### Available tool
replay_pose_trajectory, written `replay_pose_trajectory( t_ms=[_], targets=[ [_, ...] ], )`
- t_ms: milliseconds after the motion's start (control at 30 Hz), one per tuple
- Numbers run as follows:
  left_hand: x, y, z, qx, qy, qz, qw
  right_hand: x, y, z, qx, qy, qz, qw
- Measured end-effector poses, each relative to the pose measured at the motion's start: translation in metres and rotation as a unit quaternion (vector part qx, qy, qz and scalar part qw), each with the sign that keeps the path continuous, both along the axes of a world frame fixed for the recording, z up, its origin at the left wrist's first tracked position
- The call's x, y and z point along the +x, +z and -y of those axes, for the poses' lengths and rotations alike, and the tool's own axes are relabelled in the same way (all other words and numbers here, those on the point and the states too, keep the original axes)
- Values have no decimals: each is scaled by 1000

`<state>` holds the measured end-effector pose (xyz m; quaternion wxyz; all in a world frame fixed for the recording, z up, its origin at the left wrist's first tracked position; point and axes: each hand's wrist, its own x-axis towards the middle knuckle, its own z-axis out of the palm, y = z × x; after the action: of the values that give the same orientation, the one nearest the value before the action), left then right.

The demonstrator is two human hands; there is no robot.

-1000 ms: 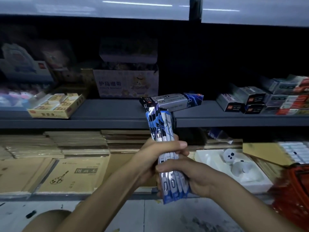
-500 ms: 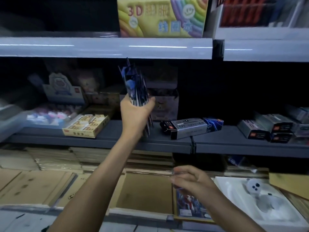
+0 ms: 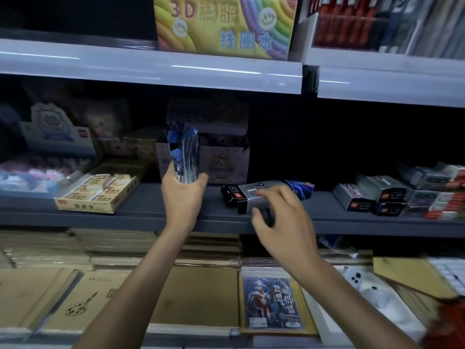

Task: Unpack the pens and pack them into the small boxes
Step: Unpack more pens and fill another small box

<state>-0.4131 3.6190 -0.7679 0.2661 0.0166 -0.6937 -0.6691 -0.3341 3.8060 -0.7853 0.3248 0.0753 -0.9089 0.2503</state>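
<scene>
Grey shelf [image 3: 141,205]: yellow tray [image 3: 83,206] left, small box [image 3: 249,193] centre, stacked boxes [image 3: 372,195] right.

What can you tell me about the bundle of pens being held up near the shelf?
The bundle of pens is several long, thin pens in glossy blue-and-white wrappers that look like plastic film. It stands nearly upright, lower end in the grip of the left hand, upper ends fanning apart slightly. It is held in front of a pale carton on the grey shelf; only the hand plainly touches it. Its print is too blurred to read.
</scene>
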Motion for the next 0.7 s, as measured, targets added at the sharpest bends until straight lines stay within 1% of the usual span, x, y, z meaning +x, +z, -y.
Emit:
replay_pose_trajectory(
  t_ms=[67,133,200,300,367,467,533,600,700],
  targets=[
    [10,5,-2,34,-23,-9,999,-18,8,8,95,-23,2,995],
    [20,9,-2,60,-45,4,997,-33,5,14,155,-39,56,986],
    [28,11,2,88,-68,24,994,-40,-5,15,177,-21,106,978],
    [36,8,13,124,-113,57,984,-40,-17,8,159,22,130,978],
    [42,6,18,125,-136,73,980,-35,-20,1,168,42,119,978],
    [52,3,24,110,-176,100,973,-29,-22,-7,246,49,66,966],
    [59,-1,26,112,-207,126,964,-26,-21,-10,273,30,25,961],
    [66,-4,25,126,-232,154,952,-20,-16,-12,273,10,-9,962],
    [81,-6,18,174,-277,174,929,0,-5,-19,251,14,-43,967]
  ],
)
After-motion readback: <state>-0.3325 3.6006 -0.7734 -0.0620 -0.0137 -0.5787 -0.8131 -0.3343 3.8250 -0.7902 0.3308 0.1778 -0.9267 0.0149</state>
